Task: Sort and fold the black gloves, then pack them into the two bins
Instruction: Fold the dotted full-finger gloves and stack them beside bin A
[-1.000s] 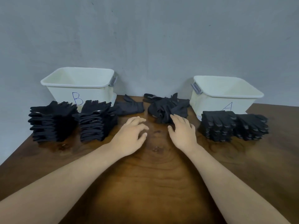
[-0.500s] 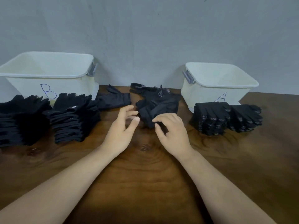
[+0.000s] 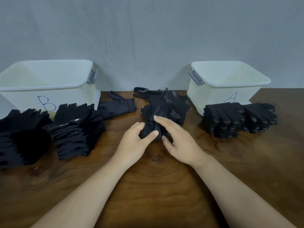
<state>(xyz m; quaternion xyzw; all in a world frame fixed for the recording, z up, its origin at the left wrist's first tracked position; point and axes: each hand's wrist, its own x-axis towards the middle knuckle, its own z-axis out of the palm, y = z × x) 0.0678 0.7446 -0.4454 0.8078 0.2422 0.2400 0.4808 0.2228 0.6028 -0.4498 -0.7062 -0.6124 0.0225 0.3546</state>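
Table: a dark brown wooden table (image 3: 148, 191), with both bare forearms reaching over it from the near edge.
Left hand: the left hand (image 3: 134, 144) grips a bunched black knit glove (image 3: 150, 129), thumb across its front and fingers curled behind its left side.
Right hand: the right hand (image 3: 180, 143) holds the same glove from the right, fingers laid over its top, blurred thumb below.
Held glove: at table centre, touching the near edge of the loose heap of black dotted gloves (image 3: 169, 104).
Flat glove: a single plain black glove (image 3: 119, 107) lies just left of the heap.
Left stacks: the outer stack of folded plain black gloves (image 3: 21, 139) and the inner stack of folded plain black gloves (image 3: 77, 129) sit before the white plastic bin marked B (image 3: 47, 89).
Right stacks: the inner stack of dotted black gloves (image 3: 222, 120) and the outer stack of dotted black gloves (image 3: 260, 117) sit before the white plastic bin marked A (image 3: 218, 94).
Backdrop: a grey wall (image 3: 148, 38) stands behind both bins.
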